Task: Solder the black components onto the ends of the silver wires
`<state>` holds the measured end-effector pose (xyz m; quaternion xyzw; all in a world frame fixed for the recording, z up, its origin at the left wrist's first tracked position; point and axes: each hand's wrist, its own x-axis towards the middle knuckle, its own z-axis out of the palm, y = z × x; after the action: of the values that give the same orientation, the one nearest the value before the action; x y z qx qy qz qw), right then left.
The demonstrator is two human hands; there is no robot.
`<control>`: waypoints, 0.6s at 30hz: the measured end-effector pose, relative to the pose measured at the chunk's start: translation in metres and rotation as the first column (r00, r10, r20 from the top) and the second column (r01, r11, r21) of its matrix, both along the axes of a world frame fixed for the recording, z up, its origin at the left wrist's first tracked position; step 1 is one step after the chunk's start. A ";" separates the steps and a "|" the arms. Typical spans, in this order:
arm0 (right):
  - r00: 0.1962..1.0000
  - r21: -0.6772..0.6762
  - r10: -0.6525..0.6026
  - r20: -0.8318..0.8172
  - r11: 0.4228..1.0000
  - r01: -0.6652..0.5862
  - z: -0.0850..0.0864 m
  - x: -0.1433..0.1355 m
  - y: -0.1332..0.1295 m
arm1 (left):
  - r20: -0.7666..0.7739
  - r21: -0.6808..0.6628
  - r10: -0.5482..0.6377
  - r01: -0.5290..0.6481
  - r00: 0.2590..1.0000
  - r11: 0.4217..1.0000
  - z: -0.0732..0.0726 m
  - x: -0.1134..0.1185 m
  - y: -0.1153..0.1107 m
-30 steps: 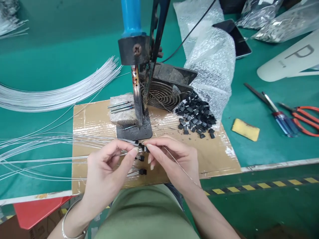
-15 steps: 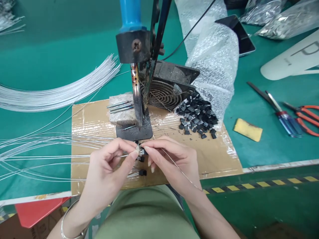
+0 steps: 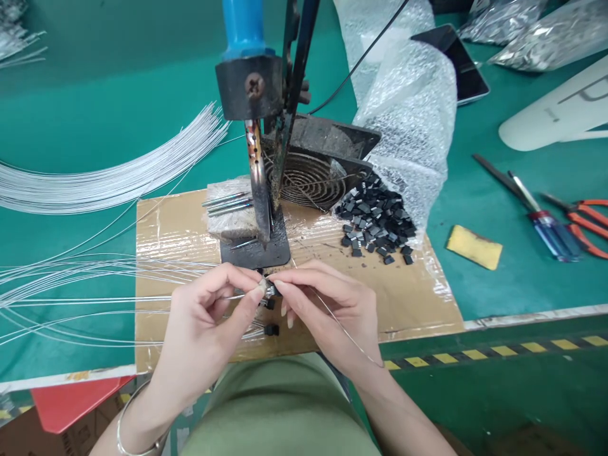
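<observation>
My left hand (image 3: 209, 310) is closed in a pinch, with thin white wires (image 3: 154, 298) running into it from the left. Fingertip to fingertip with it, my right hand (image 3: 327, 304) pinches a small black connector (image 3: 272, 289) with metal pins showing. A thin silvery strand, apparently solder wire (image 3: 342, 326), trails across the right hand to the wrist. Just beyond the fingertips, a blue-handled soldering iron (image 3: 259, 183) hangs tip down in a stand over a dark base plate (image 3: 254, 255). Another wired black connector (image 3: 271, 330) lies below the hands; fingers partly hide the join.
Loose black connectors (image 3: 377, 218) are heaped beside a fan (image 3: 311, 180) and bubble wrap (image 3: 408, 120). On the right lie a yellow sponge (image 3: 475, 247), a screwdriver (image 3: 553, 234) and orange-handled pliers (image 3: 586, 218). A wire bundle (image 3: 114, 187) curves at left; cardboard (image 3: 403, 304) covers the bench front.
The view has shifted very slightly, moving the soldering iron a little left in the picture. Both hands keep the same pinch at the same spot.
</observation>
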<state>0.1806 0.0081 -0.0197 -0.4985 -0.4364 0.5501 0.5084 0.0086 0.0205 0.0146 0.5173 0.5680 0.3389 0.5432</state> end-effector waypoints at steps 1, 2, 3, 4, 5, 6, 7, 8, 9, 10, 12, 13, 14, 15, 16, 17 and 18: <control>1.000 0.009 0.000 0.014 1.000 0.000 -0.001 0.000 -0.001 | 0.006 0.000 -0.002 0.002 1.000 1.000 0.000 0.001 0.001; 0.999 0.019 0.003 0.032 1.000 -0.004 -0.002 0.000 -0.002 | 0.010 0.001 -0.004 0.004 1.000 1.000 0.000 0.001 0.001; 0.998 0.027 0.006 0.056 1.000 -0.007 -0.004 0.000 -0.004 | 0.010 0.002 -0.004 0.004 1.000 1.000 -0.001 0.002 0.002; 0.996 0.035 0.008 0.084 0.999 -0.011 -0.005 0.001 -0.006 | 0.005 0.003 -0.003 0.003 1.000 1.000 -0.001 0.002 0.002; 0.994 0.049 0.006 0.111 0.999 -0.011 -0.007 0.002 -0.008 | -0.006 0.000 0.003 -0.003 1.000 1.000 -0.001 0.003 0.003; 0.991 0.062 -0.001 0.136 0.998 -0.008 -0.009 0.003 -0.010 | -0.020 -0.007 0.008 -0.009 1.000 1.000 -0.002 0.003 0.003; 0.988 0.075 -0.010 0.156 0.997 -0.001 -0.011 0.004 -0.012 | -0.035 -0.016 0.020 -0.020 0.999 1.000 -0.002 0.003 0.004; 0.985 0.081 -0.019 0.169 0.997 0.005 -0.013 0.005 -0.014 | -0.047 -0.025 0.030 -0.032 0.998 0.999 -0.002 0.003 0.005; 0.984 0.081 -0.029 0.176 0.997 0.015 -0.013 0.006 -0.015 | -0.056 -0.032 0.041 -0.043 0.998 0.999 -0.002 0.003 0.005; 0.983 0.072 -0.036 0.181 0.997 0.023 -0.014 0.006 -0.016 | -0.059 -0.037 0.048 -0.050 0.997 0.998 -0.002 0.002 0.006; 0.981 0.043 -0.030 0.192 0.999 0.022 -0.012 0.007 -0.017 | -0.056 -0.033 0.056 -0.058 0.997 0.998 -0.002 0.003 0.008; 0.980 0.038 -0.020 0.197 0.999 0.012 -0.011 0.007 -0.017 | -0.054 -0.026 0.059 -0.060 0.997 0.998 -0.002 0.003 0.009; 0.979 0.039 -0.009 0.201 0.999 0.001 -0.010 0.006 -0.017 | -0.054 -0.018 0.057 -0.058 0.997 0.998 -0.002 0.003 0.010; 0.978 0.043 0.002 0.207 0.999 -0.011 -0.009 0.006 -0.017 | -0.058 -0.008 0.058 -0.059 0.997 0.998 -0.002 0.003 0.010; 0.977 0.046 0.007 0.214 0.999 -0.018 -0.008 0.006 -0.016 | -0.066 0.003 0.058 -0.058 0.996 0.998 -0.001 0.004 0.011; 0.975 0.053 0.003 0.221 0.998 -0.015 -0.008 0.006 -0.016 | -0.077 0.014 0.060 -0.060 0.995 0.998 -0.001 0.004 0.012; 0.973 0.063 -0.014 0.230 0.998 0.000 -0.008 0.006 -0.016 | -0.087 0.023 0.064 -0.062 0.994 0.998 -0.001 0.005 0.013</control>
<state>0.1868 -0.0075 -0.0277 -0.5444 -0.5076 0.4728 0.4715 0.0133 0.0335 0.0138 0.5190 0.6039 0.3384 0.5015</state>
